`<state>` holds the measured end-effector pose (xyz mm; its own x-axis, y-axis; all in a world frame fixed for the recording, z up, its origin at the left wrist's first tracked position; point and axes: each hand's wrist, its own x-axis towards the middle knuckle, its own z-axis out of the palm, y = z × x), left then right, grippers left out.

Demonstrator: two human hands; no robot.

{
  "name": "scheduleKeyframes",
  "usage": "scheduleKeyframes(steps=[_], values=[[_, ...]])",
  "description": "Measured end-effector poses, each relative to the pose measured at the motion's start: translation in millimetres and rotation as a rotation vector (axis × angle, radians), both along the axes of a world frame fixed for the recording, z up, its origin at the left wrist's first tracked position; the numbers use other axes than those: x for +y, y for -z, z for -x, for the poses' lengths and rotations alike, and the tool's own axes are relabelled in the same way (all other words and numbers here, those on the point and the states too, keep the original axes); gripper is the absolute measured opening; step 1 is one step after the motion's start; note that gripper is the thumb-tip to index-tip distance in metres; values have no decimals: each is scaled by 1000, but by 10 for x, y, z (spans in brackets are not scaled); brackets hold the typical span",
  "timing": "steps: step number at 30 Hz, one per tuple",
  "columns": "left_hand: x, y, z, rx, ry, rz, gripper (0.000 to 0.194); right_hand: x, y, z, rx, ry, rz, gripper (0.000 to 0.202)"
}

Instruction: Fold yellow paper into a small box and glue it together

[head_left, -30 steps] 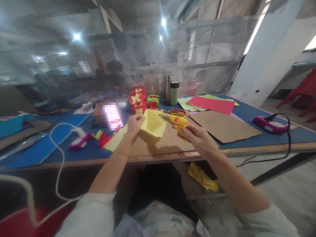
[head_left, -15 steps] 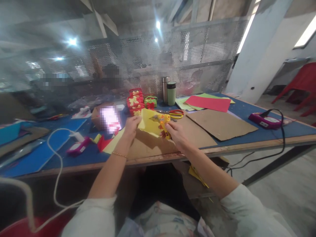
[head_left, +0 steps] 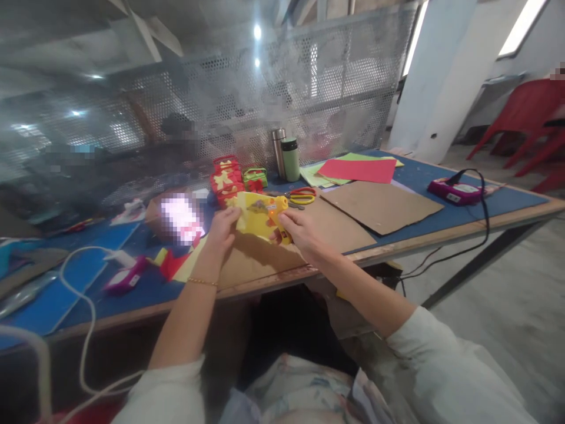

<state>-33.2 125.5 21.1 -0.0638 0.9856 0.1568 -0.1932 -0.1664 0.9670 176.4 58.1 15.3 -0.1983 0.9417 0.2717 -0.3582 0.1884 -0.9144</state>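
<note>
We hold the yellow sheet [head_left: 247, 224] at the centre of the frame, raised above brown card [head_left: 344, 227]; it looks thin, smooth and slightly bowed. Our left hand [head_left: 226, 227] pinches its left edge, thumb and fingers closed on it, probably to keep its face steady. Our right hand [head_left: 302, 232] curls round the handle of a yellow glue gun [head_left: 279, 204], fingers closed on what seems moulded plastic, a grip suited to aiming. Its dark tip overlaps the sheet; whether they touch, we cannot tell. Just right of centre lie scissors [head_left: 302, 196] with looped red-and-yellow handles, likely left within reach. Further right, a flat cardboard panel [head_left: 384, 206] lies below a plain red sheet [head_left: 359, 171]. Above centre stand a shiny steel flask [head_left: 278, 147] and a green tumbler [head_left: 290, 162], both cylindrical, apparently set back to free the working space.
</note>
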Motion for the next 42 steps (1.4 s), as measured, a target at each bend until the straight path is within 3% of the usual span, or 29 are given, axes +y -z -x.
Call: scheduleKeyframes(steps=[15,27,42], values=[[-41,-58,-30,-22,68,-15,38,-18,-33,10,-65,58,-86,32],[-48,-70,-11,-21,71,-17,33,-36,-69,-22,-125,148,-206,37],[-3,-52,32,-45,53,-41,34,-119,-125,-106,-217,144,-175,28]])
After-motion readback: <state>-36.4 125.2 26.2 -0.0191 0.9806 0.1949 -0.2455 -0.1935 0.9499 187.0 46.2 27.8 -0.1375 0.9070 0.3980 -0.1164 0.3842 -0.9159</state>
